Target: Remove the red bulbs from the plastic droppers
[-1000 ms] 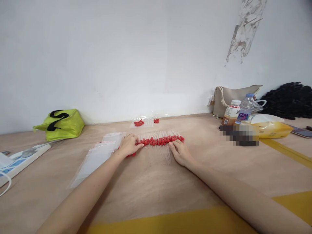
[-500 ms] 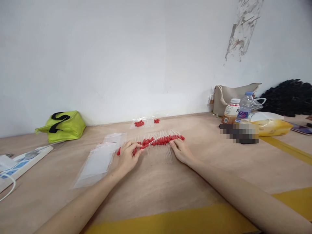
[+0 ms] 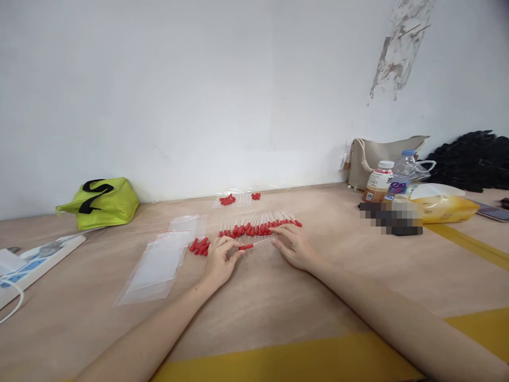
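My left hand [image 3: 221, 259] pinches the red rubber bulb of a dropper [image 3: 246, 246] between thumb and fingertips. The dropper's thin clear tube points right, and my right hand [image 3: 295, 247] closes its thumb and fingers on the far end. Just behind both hands lies a row of droppers with red bulbs [image 3: 251, 231], their clear tubes pointing to the wall. Several loose red bulbs [image 3: 201, 246] are piled left of my left hand. Faint clear tubes [image 3: 264, 257] lie on the table between my hands, partly hidden.
Clear plastic bags [image 3: 159, 265] lie at left, near a green bag [image 3: 107, 204] and a power strip [image 3: 43, 265]. More red pieces [image 3: 228, 199] rest on plastic by the wall. At right stand bottles [image 3: 379, 183], a yellow tissue pack [image 3: 445, 207] and a beige bag [image 3: 392, 146].
My left hand has shifted slightly right and down, uncovering the loose red bulbs. The dropper now lies nearly level between both hands; my right hand has moved from the row's edge onto its tube.
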The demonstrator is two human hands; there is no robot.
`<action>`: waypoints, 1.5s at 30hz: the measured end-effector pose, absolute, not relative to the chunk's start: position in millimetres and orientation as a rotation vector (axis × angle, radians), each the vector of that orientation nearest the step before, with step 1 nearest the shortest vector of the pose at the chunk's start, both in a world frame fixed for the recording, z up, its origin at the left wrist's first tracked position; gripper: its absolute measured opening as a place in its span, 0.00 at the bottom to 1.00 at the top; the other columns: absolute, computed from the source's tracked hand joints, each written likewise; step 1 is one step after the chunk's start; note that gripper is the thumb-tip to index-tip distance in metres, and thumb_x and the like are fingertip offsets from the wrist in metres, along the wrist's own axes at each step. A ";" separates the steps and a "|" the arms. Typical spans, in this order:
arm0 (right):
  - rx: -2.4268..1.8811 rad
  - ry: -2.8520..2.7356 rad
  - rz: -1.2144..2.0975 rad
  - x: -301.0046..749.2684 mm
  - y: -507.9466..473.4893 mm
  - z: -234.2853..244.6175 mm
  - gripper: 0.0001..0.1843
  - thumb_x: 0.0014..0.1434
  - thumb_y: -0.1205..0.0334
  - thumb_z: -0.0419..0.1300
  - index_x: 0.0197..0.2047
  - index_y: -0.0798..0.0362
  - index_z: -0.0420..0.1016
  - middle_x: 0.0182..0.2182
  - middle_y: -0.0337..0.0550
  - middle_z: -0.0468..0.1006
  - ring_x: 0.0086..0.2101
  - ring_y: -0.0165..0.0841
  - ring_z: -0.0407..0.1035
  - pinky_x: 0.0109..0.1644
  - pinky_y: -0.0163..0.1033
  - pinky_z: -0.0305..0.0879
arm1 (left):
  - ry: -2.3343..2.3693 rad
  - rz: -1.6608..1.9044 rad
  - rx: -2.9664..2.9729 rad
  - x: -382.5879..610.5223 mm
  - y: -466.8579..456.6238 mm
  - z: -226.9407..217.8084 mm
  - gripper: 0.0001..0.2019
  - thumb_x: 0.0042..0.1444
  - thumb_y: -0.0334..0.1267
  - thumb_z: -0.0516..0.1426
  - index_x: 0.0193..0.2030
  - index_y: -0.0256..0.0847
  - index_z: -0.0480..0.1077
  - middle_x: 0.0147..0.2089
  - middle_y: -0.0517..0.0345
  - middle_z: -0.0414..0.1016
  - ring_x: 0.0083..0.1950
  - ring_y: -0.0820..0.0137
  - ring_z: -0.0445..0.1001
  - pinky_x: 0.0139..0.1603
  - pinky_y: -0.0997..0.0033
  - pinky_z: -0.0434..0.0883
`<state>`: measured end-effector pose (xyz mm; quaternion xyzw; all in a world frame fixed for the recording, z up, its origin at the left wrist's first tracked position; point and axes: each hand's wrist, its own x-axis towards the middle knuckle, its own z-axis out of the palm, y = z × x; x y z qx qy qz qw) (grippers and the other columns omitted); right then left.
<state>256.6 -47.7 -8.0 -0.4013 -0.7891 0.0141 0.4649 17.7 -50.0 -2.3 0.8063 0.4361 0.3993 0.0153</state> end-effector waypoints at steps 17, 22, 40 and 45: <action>-0.755 -2.192 -0.425 246.6 -55.8 -9.0 0.12 0.60 0.59 0.50 0.34 0.50 0.74 0.22 0.38 0.71 0.30 0.29 0.58 0.47 0.42 0.46 | 1.169 1.140 2.917 31.8 -61.0 4.6 0.08 0.56 0.41 0.53 0.34 0.44 0.72 0.31 0.61 0.76 0.37 0.70 0.67 0.43 0.64 0.56; -0.736 -2.210 -0.422 248.4 -56.7 -10.9 0.11 0.59 0.60 0.51 0.31 0.50 0.73 0.19 0.36 0.69 0.29 0.29 0.56 0.47 0.43 0.45 | 1.114 1.181 3.043 29.1 -63.3 8.2 0.08 0.57 0.39 0.53 0.31 0.44 0.72 0.27 0.63 0.75 0.33 0.72 0.66 0.41 0.64 0.54; -1.171 -1.814 -0.161 263.7 -45.4 -8.2 0.11 0.58 0.57 0.52 0.34 0.45 0.77 0.23 0.36 0.75 0.29 0.29 0.64 0.46 0.40 0.48 | 1.792 1.388 2.588 -62.0 -33.8 49.4 0.12 0.55 0.41 0.49 0.35 0.41 0.72 0.35 0.55 0.74 0.36 0.68 0.70 0.36 0.70 0.64; -1.197 -1.867 -0.164 255.0 -47.8 -7.2 0.09 0.56 0.61 0.53 0.33 0.48 0.76 0.26 0.37 0.77 0.30 0.29 0.65 0.43 0.38 0.49 | 2.099 1.015 2.139 -91.7 -16.7 47.7 0.15 0.49 0.38 0.49 0.39 0.41 0.73 0.33 0.55 0.74 0.37 0.63 0.71 0.36 0.68 0.66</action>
